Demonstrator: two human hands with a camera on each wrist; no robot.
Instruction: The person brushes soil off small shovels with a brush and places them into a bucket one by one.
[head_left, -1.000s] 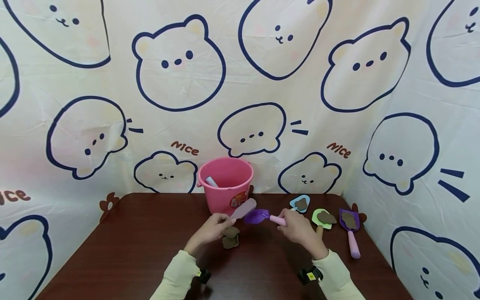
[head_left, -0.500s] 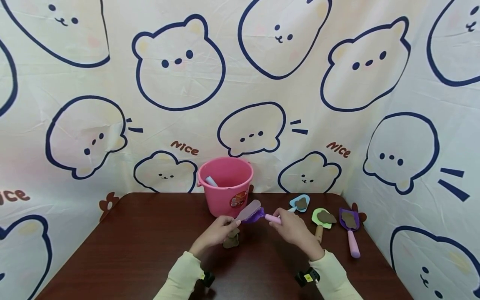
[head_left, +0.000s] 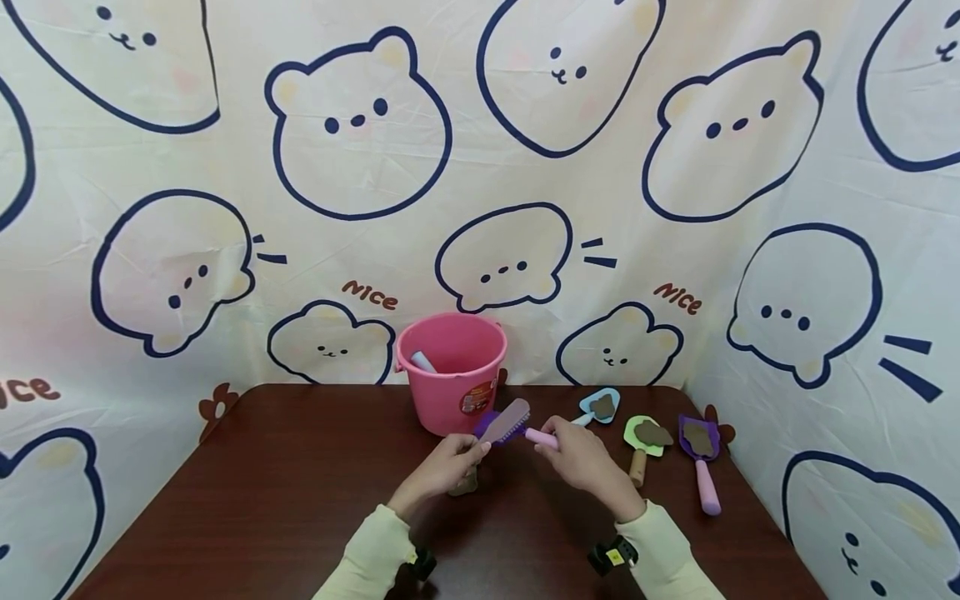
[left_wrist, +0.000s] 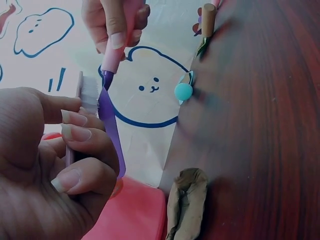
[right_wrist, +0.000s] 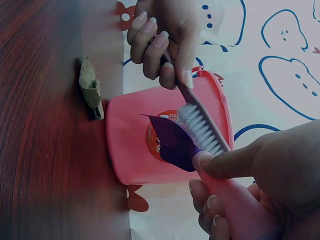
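Observation:
My left hand point(head_left: 437, 468) pinches the handle of a mauve brush point(head_left: 513, 417) with white bristles. In the right wrist view the bristles point(right_wrist: 200, 131) lie against the purple blade point(right_wrist: 172, 140) of a toy shovel, near where it joins the handle. Curled round the pink shovel handle point(head_left: 542, 437) is my right hand point(head_left: 581, 454). Both tools are held above the table, in front of the pink bucket point(head_left: 442, 402). A brown clay-like lump point(head_left: 467, 482) lies on the table below my left hand, partly hidden by it in the head view.
On the right lie a blue shovel point(head_left: 613, 397), a green shovel with a wooden handle point(head_left: 637, 471) and another purple shovel with a pink handle point(head_left: 707, 490), each bearing a brown lump. Inside the bucket leans a pale stick-like thing point(head_left: 422, 362). A printed cloth point(head_left: 510, 183) hangs behind the table.
My left hand has moved right with the brush, which now overlaps the shovel's purple blade. My right hand has shifted slightly left with the shovel. The brown lump is now more covered.

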